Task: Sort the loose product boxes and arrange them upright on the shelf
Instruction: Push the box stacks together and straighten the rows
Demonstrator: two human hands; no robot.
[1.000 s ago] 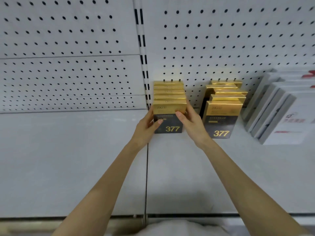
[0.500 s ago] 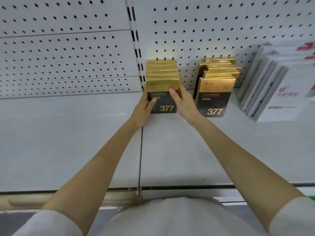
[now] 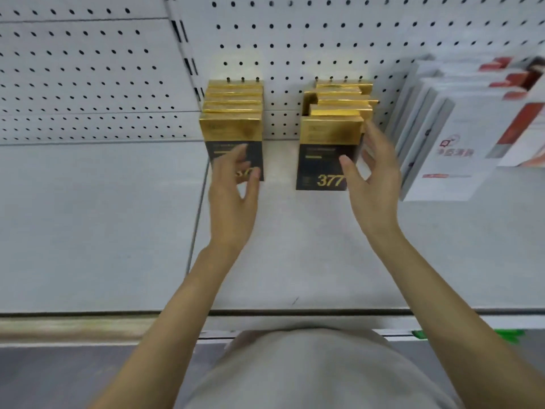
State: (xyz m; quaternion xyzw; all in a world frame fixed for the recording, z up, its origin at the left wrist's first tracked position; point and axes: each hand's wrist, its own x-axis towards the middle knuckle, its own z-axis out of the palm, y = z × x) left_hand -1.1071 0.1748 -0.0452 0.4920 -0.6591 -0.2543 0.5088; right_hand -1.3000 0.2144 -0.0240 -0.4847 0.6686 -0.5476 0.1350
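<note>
**Left row of gold boxes** [image 3: 233, 113]: upright on the shelf [image 3: 103, 216], backed against the pegboard [image 3: 88, 84], tops in line. Your left hand [image 3: 233, 199] hovers before its front box, fingers [image 3: 236, 154] apart and loosely curled, holding nothing.

**Right row of gold boxes** [image 3: 333, 128]: upright but staggered. Its long axis runs front to back, away from you. Your right hand [image 3: 374, 184] is the nearer one, with fingers spread along the row's right flank and thumb before the front face, gripping nothing.

**Likely next:** square this row from both sides; your left hand must cross the gap.

**White boxes** [image 3: 442, 149]: leaning, just beside on the right.
</note>
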